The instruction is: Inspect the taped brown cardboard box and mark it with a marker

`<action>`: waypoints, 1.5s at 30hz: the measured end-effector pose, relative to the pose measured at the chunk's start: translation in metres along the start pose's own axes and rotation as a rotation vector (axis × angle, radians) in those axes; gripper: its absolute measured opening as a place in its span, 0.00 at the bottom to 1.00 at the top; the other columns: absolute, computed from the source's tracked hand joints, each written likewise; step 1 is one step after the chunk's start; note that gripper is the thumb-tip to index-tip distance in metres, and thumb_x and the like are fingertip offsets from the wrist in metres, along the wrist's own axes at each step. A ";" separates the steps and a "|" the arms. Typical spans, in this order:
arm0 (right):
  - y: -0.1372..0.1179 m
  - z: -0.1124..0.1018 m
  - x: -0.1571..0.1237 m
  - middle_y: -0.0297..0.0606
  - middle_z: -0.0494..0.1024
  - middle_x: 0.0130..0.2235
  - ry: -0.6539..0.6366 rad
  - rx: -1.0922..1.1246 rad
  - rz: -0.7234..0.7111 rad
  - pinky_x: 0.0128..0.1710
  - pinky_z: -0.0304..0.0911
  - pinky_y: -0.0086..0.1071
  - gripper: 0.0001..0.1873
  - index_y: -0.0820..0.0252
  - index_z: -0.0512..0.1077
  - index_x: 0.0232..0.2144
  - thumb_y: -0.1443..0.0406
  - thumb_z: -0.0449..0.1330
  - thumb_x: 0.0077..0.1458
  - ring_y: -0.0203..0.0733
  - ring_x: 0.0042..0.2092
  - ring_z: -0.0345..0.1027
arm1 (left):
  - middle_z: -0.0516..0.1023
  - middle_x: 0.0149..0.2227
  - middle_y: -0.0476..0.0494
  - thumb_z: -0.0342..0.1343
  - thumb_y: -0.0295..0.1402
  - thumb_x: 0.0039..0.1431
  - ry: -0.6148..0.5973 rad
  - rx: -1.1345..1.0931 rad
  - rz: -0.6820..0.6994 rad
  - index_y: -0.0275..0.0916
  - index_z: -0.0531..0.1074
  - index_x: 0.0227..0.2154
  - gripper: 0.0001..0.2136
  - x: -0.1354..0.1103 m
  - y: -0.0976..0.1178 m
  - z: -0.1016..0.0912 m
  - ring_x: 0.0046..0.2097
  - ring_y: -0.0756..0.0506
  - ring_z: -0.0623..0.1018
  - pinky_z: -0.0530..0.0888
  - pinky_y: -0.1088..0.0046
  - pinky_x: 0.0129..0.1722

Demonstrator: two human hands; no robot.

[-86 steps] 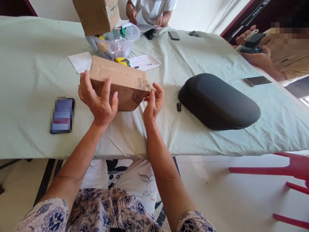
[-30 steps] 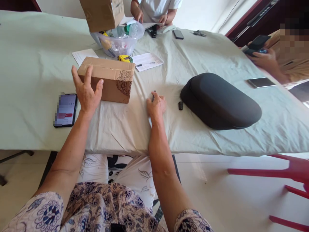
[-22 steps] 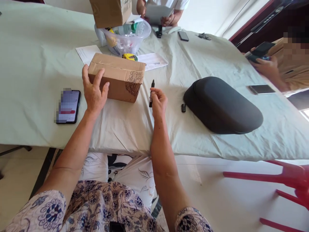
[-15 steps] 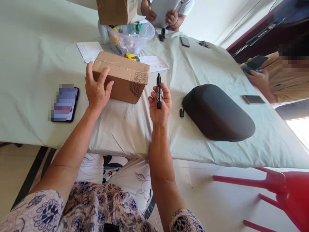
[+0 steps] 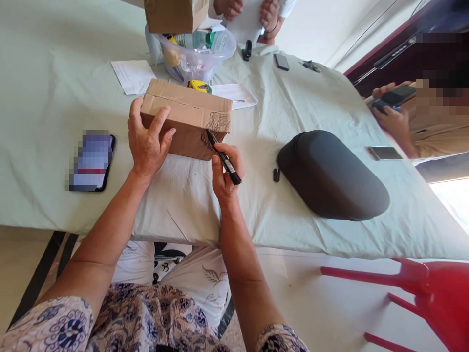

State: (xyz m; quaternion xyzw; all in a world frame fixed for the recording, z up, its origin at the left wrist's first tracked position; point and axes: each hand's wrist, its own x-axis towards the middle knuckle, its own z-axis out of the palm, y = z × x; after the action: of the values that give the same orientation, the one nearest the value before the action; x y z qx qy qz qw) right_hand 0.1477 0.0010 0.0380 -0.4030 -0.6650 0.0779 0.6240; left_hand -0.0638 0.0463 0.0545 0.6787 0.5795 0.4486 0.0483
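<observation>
My left hand (image 5: 148,139) grips the left end of a closed brown cardboard box (image 5: 183,110), thumb on its near side and fingers over the top. Dark scribbles cover the box's right end, across its top edge and near side. Between the fingers of my right hand (image 5: 227,168) is a black marker (image 5: 225,159), uncapped, its tip at the scribbles. The marker's black cap (image 5: 276,175) stands on the cloth to the right of that hand.
A dark hard case (image 5: 333,173) lies to the right, a phone (image 5: 91,164) to the left. Behind the box are a yellow tape measure (image 5: 199,86), papers (image 5: 134,77) and a plastic basket (image 5: 194,58) beneath another carton (image 5: 174,17). Two other people are at the table's far and right sides.
My right hand has turned and moved left, bringing the marker's tip from pointing upward beside the box onto its scribbled corner. My left hand still holds the box.
</observation>
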 end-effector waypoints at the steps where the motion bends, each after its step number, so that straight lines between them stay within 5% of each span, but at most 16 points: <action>1: 0.000 -0.001 0.000 0.37 0.79 0.40 -0.007 -0.004 -0.007 0.46 0.72 0.43 0.12 0.51 0.74 0.44 0.54 0.56 0.65 0.43 0.42 0.76 | 0.55 0.73 0.42 0.54 0.52 0.64 0.008 0.009 0.006 0.51 0.69 0.61 0.25 0.000 0.000 0.000 0.75 0.31 0.51 0.56 0.46 0.72; 9: 0.007 0.000 0.000 0.35 0.81 0.34 -0.115 -0.085 0.056 0.38 0.69 0.35 0.11 0.55 0.75 0.36 0.57 0.58 0.63 0.37 0.33 0.74 | 0.54 0.73 0.33 0.53 0.51 0.65 0.039 0.055 0.033 0.45 0.70 0.61 0.26 -0.003 -0.002 0.005 0.73 0.27 0.56 0.58 0.44 0.70; 13: 0.015 -0.003 0.004 0.31 0.73 0.25 0.206 -0.291 0.197 0.30 0.65 0.32 0.14 0.57 0.73 0.30 0.55 0.56 0.63 0.34 0.26 0.66 | 0.56 0.72 0.34 0.53 0.50 0.65 0.064 0.069 0.047 0.46 0.71 0.61 0.25 -0.005 -0.002 0.007 0.74 0.27 0.55 0.57 0.44 0.70; 16: 0.020 -0.007 0.007 0.35 0.77 0.33 0.429 -0.281 0.165 0.37 0.71 0.36 0.13 0.56 0.73 0.36 0.55 0.55 0.64 0.38 0.34 0.73 | 0.55 0.73 0.35 0.52 0.50 0.66 0.077 0.052 0.060 0.46 0.70 0.61 0.25 -0.007 -0.003 0.009 0.74 0.28 0.55 0.57 0.45 0.70; 19: 0.021 -0.005 0.003 0.36 0.78 0.39 0.312 -0.146 0.031 0.45 0.73 0.40 0.12 0.54 0.74 0.41 0.55 0.57 0.64 0.40 0.42 0.77 | 0.53 0.73 0.37 0.51 0.50 0.66 0.085 0.035 0.083 0.47 0.70 0.61 0.25 -0.008 -0.006 0.010 0.74 0.28 0.55 0.57 0.46 0.70; 23: 0.015 0.002 -0.007 0.33 0.77 0.34 0.138 0.014 -0.039 0.34 0.72 0.35 0.13 0.54 0.73 0.40 0.53 0.56 0.64 0.36 0.31 0.76 | 0.54 0.73 0.36 0.49 0.51 0.67 0.108 0.034 0.121 0.47 0.70 0.61 0.25 -0.009 -0.012 0.014 0.74 0.29 0.55 0.57 0.45 0.70; 27: 0.011 -0.001 -0.001 0.26 0.66 0.24 0.403 -0.014 0.097 0.25 0.62 0.30 0.20 0.55 0.68 0.32 0.49 0.50 0.66 0.30 0.20 0.63 | 0.54 0.73 0.35 0.48 0.51 0.67 0.120 0.035 0.129 0.46 0.70 0.61 0.25 -0.007 -0.014 0.016 0.74 0.30 0.55 0.57 0.46 0.70; 32: 0.031 -0.015 0.014 0.25 0.62 0.22 0.608 -0.160 0.298 0.30 0.65 0.32 0.17 0.53 0.67 0.35 0.50 0.47 0.66 0.34 0.23 0.63 | 0.54 0.73 0.35 0.48 0.55 0.65 0.085 0.010 0.068 0.47 0.67 0.64 0.30 -0.006 -0.010 0.012 0.76 0.32 0.52 0.53 0.46 0.72; 36: 0.058 -0.016 0.008 0.40 0.77 0.41 0.319 -0.293 0.445 0.49 0.69 0.41 0.18 0.57 0.72 0.43 0.52 0.54 0.60 0.42 0.43 0.73 | 0.57 0.72 0.31 0.44 0.58 0.65 0.126 0.022 -0.011 0.43 0.61 0.68 0.35 -0.010 -0.011 0.007 0.75 0.33 0.54 0.55 0.47 0.72; 40: 0.069 -0.011 -0.001 0.48 0.78 0.49 -0.054 -0.519 0.617 0.56 0.63 0.50 0.28 0.59 0.73 0.54 0.53 0.62 0.53 0.50 0.51 0.70 | 0.63 0.69 0.30 0.42 0.56 0.67 0.190 0.051 -0.069 0.40 0.60 0.67 0.34 -0.017 -0.014 0.000 0.73 0.35 0.60 0.56 0.50 0.72; 45: 0.058 -0.011 -0.002 0.54 0.74 0.57 -0.272 -0.752 0.702 0.61 0.55 0.57 0.33 0.57 0.69 0.61 0.52 0.61 0.56 0.58 0.60 0.64 | 0.70 0.64 0.30 0.45 0.49 0.67 0.155 0.109 -0.068 0.38 0.65 0.63 0.28 -0.030 -0.013 -0.031 0.68 0.34 0.67 0.60 0.51 0.70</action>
State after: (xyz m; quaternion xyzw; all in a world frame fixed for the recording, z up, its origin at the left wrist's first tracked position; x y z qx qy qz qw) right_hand 0.1827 0.0337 0.0030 -0.7834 -0.5469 0.0900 0.2810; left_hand -0.0914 0.0116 0.0487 0.6235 0.6278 0.4656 -0.0184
